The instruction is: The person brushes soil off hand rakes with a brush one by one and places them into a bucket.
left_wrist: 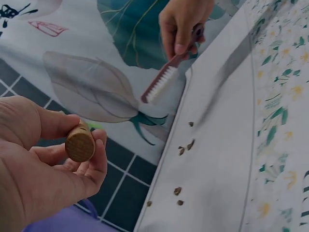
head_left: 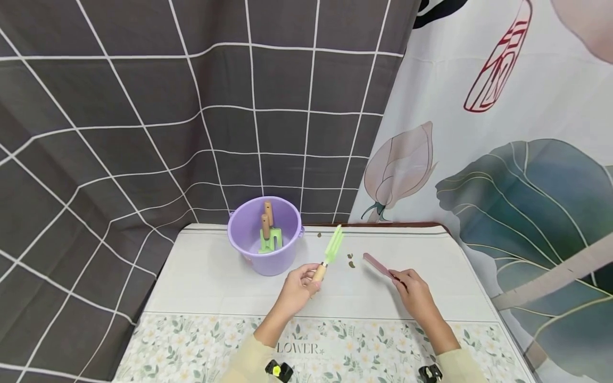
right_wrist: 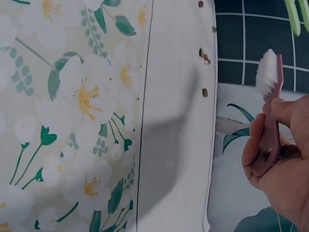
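My left hand [head_left: 298, 288] pinches the wooden handle of a small green garden fork [head_left: 333, 244], its tines pointing up and away. In the left wrist view the round butt of that wooden handle [left_wrist: 80, 145] faces the camera between thumb and fingers. My right hand [head_left: 415, 296] grips a pink brush [head_left: 378, 264] by its handle, above the table. White bristles [right_wrist: 267, 72] show on the brush in the right wrist view. Several small brown crumbs [head_left: 351, 264] lie on the tabletop between the two hands.
A purple bucket [head_left: 239, 234] stands at the back left of the table, holding green tools with wooden handles [head_left: 265, 226]. A floral mat [head_left: 191, 346] covers the table's near side. Grey grid and flower-printed curtains [head_left: 287, 133] hang behind the table.
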The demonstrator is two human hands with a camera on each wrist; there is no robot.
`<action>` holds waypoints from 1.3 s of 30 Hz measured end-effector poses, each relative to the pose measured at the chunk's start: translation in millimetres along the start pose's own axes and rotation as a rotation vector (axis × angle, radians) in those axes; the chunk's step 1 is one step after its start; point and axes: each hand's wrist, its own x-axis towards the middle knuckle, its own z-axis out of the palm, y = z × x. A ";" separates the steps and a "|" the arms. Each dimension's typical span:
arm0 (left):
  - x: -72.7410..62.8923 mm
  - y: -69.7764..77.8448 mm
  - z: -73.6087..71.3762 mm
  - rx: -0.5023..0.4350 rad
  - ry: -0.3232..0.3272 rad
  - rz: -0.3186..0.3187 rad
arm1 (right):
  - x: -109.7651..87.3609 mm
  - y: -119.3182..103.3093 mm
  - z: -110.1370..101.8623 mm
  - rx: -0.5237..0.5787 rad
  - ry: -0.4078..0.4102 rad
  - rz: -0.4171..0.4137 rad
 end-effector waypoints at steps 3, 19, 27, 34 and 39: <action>-0.6 6.4 -9.9 0.002 0.068 0.040 | -0.5 -1.7 -0.3 0.008 0.002 0.007; -4.8 34.0 -71.5 0.285 0.375 0.113 | 1.3 1.6 -4.9 -0.007 0.012 -0.001; -7.0 43.7 -92.9 0.468 0.452 0.120 | -2.6 5.3 -5.6 -0.001 -0.010 0.002; -6.9 52.3 -114.8 0.558 0.518 0.170 | -6.1 7.6 -4.2 0.000 -0.019 0.018; -8.7 61.5 -124.5 0.601 0.565 0.197 | -8.9 9.1 -5.6 0.005 -0.036 0.029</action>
